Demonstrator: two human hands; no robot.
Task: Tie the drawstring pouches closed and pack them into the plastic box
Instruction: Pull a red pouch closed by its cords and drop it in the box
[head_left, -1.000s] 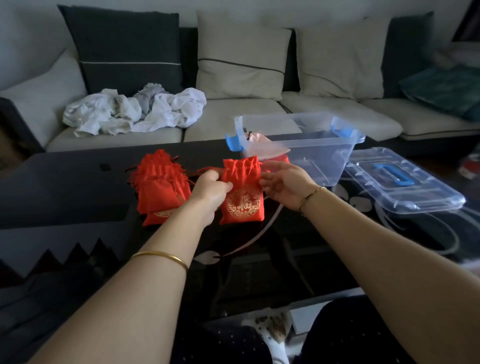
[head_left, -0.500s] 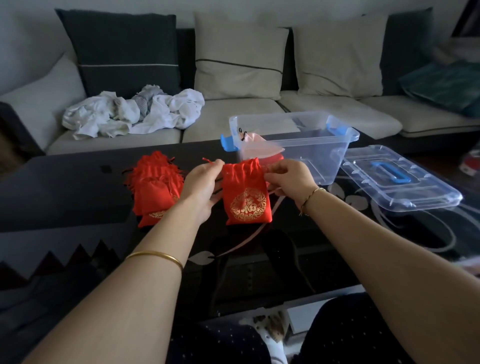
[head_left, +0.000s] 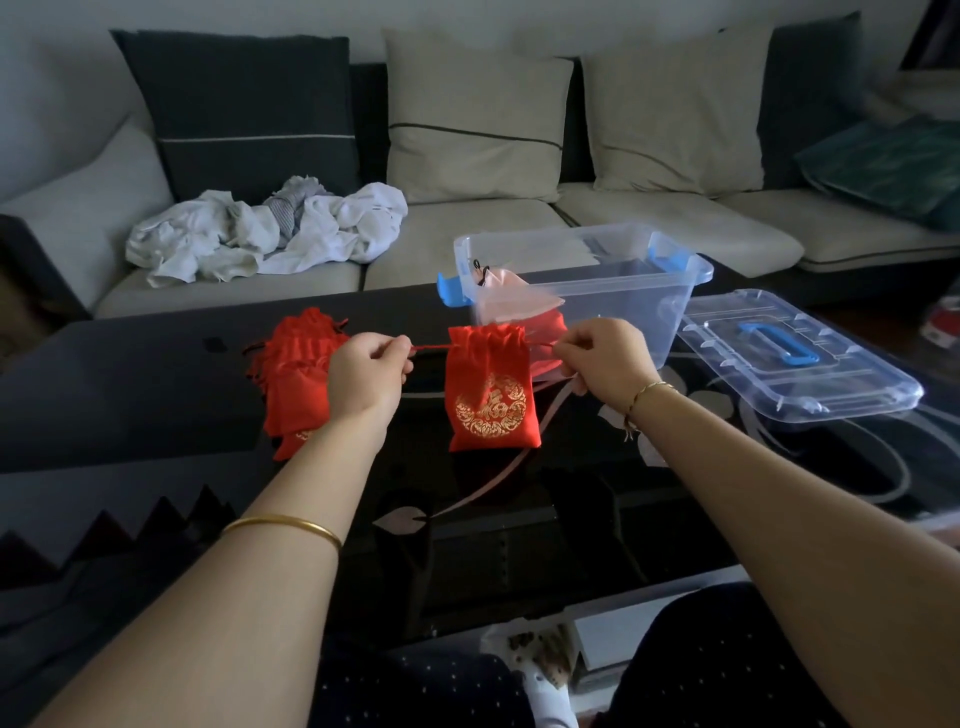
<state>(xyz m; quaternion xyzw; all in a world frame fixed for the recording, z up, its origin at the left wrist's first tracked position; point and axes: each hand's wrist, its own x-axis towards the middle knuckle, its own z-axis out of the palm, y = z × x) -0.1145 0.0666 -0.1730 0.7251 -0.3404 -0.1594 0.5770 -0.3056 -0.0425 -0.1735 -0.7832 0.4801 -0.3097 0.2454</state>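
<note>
- A pile of red pouches (head_left: 298, 374) lies on the dark table (head_left: 130, 389), just left of the left hand (head_left: 366, 376)
- That hand is curled, pinching the red drawstring (head_left: 431, 348) pulled out sideways
- The red pouch (head_left: 488, 395) with a gold emblem hangs between both hands, its neck gathered
- The right hand (head_left: 605, 364) pinches the cord on the other side; fingers curled
- The clear plastic box (head_left: 623, 291) stands open behind it; its lid (head_left: 800, 364) lies further right on the table
</note>
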